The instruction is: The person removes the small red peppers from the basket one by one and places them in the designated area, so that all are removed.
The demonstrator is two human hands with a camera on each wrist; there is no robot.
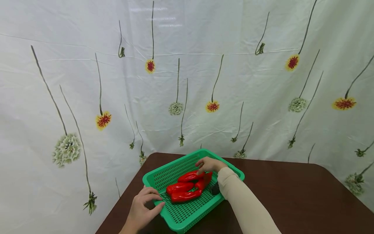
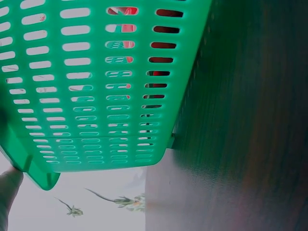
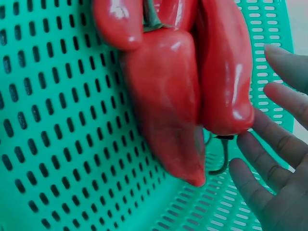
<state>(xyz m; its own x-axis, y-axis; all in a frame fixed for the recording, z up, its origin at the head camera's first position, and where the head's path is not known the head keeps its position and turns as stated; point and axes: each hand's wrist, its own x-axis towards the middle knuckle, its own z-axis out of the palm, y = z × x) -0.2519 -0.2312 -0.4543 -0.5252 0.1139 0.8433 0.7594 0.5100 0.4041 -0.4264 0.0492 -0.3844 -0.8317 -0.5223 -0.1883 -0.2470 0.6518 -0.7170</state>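
Observation:
Several long red peppers [image 1: 181, 196] lie together inside a green plastic basket [image 1: 176, 225]. My left hand [image 1: 143, 206] holds the basket's near left rim, fingers and thumb bent over it. In the left wrist view only a fingertip [image 2: 10, 180] shows against the rim, beside the slotted basket wall [image 2: 77, 106]. My right hand [image 1: 208, 164] reaches in over the far right peppers. Up close in the right wrist view, its spread fingers [image 3: 276, 139] are right at the stem end of one pepper [image 3: 226, 72]; another pepper [image 3: 163, 82] lies beside it, tip downward.
The basket stands at an angle on a dark brown table [image 1: 292, 191], which extends to the right. Behind the table hangs a white curtain [image 1: 263, 81] printed with flowers. My right sleeve [image 1: 248, 204] crosses the basket's right rim.

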